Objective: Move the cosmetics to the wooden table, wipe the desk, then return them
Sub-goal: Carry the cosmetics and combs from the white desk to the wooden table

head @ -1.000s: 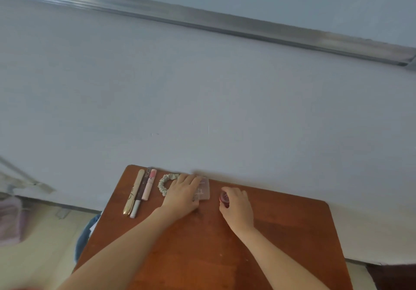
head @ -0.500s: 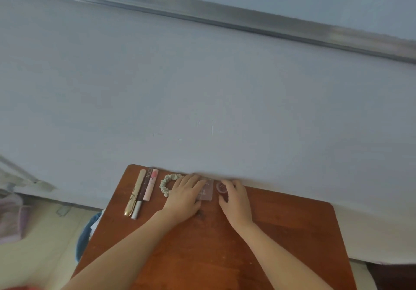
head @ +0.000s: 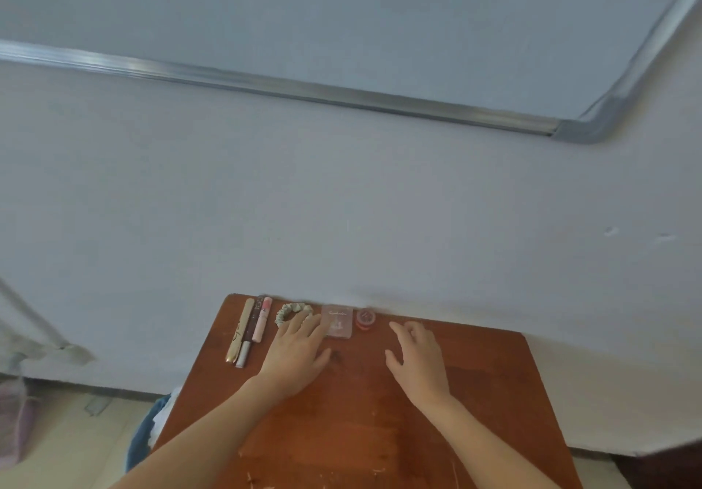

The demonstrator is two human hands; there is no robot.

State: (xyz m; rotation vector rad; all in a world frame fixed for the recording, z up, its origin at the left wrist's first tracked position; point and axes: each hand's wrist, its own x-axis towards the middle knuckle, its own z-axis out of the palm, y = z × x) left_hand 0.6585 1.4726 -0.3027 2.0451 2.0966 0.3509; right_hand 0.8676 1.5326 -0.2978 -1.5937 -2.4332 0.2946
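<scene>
I see my left hand (head: 296, 351) flat on the wooden table (head: 475, 393), fingers (head: 304, 323) loosely spread, tips on the scrunchie (head: 288, 310) and just beside the clear compact (head: 337, 322). My right hand (head: 418, 355) rests with its fingers apart and relaxed, holding nothing. The small red jar (head: 366, 319) sits just left of them. Three slim tubes (head: 250, 331) lie left of my left fingers.

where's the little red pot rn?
Head view: red pot at the wooden table's back edge, just right of the pink compact, left of the right hand.
</scene>
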